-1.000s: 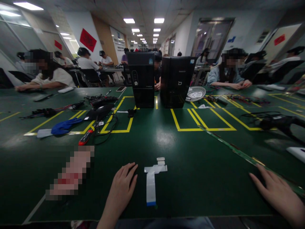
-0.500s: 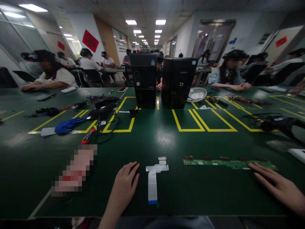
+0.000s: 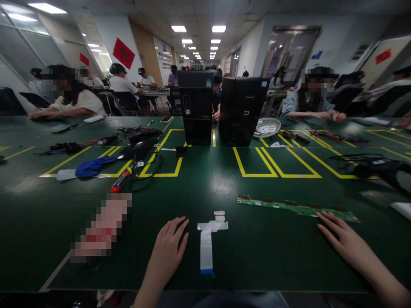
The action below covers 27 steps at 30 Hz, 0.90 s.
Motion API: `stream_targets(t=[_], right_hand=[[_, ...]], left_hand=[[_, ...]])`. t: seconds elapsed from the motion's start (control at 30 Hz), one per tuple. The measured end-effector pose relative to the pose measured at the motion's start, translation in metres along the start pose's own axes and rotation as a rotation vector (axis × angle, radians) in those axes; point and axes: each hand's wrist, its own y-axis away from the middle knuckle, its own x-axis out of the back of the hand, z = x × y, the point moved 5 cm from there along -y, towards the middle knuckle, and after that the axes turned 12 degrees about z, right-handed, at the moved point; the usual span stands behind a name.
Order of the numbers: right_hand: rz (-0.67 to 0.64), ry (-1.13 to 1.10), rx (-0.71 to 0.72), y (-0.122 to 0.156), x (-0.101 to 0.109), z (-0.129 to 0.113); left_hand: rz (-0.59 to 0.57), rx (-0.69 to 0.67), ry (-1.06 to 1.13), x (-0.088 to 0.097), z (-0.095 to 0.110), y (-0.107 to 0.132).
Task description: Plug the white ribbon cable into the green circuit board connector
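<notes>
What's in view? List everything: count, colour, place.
Ribbon cable: 1, white, blue-ended, foreground centre
Circuit board: 1, green, foreground right
Pixelated item: 1, pinkish, foreground left
Table: 1, green, foreground
Computer towers: 2, black, table's back
Plastic basket: 1, white, right of towers
Phone: 1, dark, left of towers
Glove: 1, blue, table's left
Tool handle: 1, red-and-black, beside glove
Cables: several, mostly black, table's sides
Co-workers: several, mixed clothing, background
Wall hangings: several, red, background
Ceiling lights: several, white, overhead
Left hand: 1, bare, beside ribbon cable
Right hand: 1, bare, at circuit board

Room right of ribbon cable (image 3: pixel 206 248), circuit board (image 3: pixel 276 205) ahead, towers (image 3: pixel 244 113) beyond
</notes>
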Motion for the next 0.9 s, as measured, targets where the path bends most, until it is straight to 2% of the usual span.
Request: stream_targets(t=[0.1, 0.2, 0.33, 0.47, 0.67, 0.9], right_hand=[[-0.047, -0.032, 0.025, -0.007, -0.006, -0.022], [-0.056, -0.056, 0.105, -0.021, -0.010, -0.053], [-0.091, -0.089, 0.262, -0.041, -0.016, -0.115], [-0.111, -0.103, 0.327, -0.051, -0.023, -0.180], [-0.077, -0.112, 0.411, -0.044, -0.023, -0.260], [-0.114, -0.156, 0.443, -0.029, -0.013, -0.318]], left_hand=[[-0.005, -0.003, 0.010, -0.001, -0.001, 0.000], [-0.008, -0.001, 0.016, 0.000, 0.000, -0.001], [-0.009, 0.001, 0.015, 0.000, 0.001, -0.001], [0.000, 0.003, 0.013, 0.000, 0.001, 0.000], [0.023, -0.009, 0.018, 0.000, 0.002, -0.001], [0.029, -0.006, 0.020, 0.001, 0.001, -0.002]])
